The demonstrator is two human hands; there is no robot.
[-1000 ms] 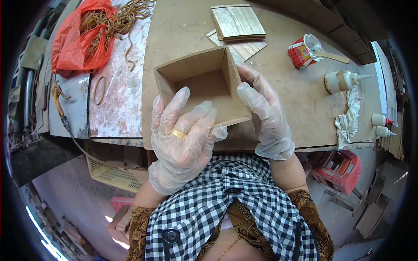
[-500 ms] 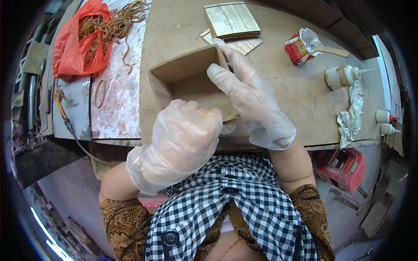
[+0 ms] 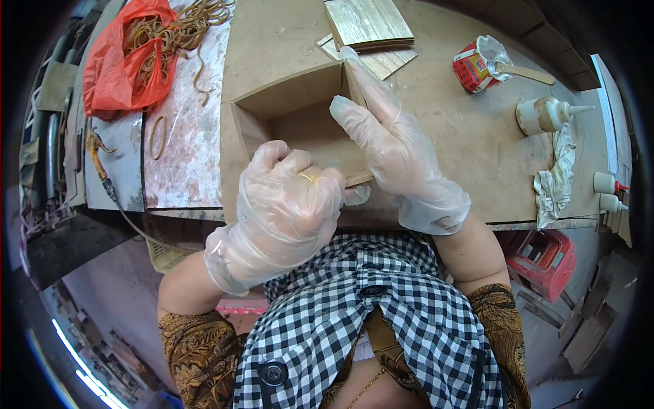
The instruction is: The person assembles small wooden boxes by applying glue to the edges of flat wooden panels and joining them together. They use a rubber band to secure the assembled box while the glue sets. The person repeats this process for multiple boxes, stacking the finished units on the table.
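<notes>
An open brown wooden box (image 3: pixel 289 92), like thin fibreboard, is tilted towards me at the table's front edge. My left hand (image 3: pixel 286 211), in a clear plastic glove, is closed over the near wall, its fingers curled at the rim; a ring shows through the glove. My right hand (image 3: pixel 405 157), gloved too, clasps the right wall, with the thumb on the inner side and the other fingers along the outside. Nothing lies in the visible part of the box. Its near wall is mostly hidden behind my left hand.
Pale wood panels (image 3: pixel 371 24) are stacked at the back. To the right are a red tub (image 3: pixel 473 71) with a wooden stick, a glue bottle (image 3: pixel 538 117), a rag (image 3: pixel 555 180) and small bottles (image 3: pixel 605 183). A red bag (image 3: pixel 122 82) of rubber bands lies left, above a hand torch (image 3: pixel 97 160).
My left hand has shifted slightly up along the near wall. My right hand keeps its hold on the right wall. The whole view has drifted slightly.
</notes>
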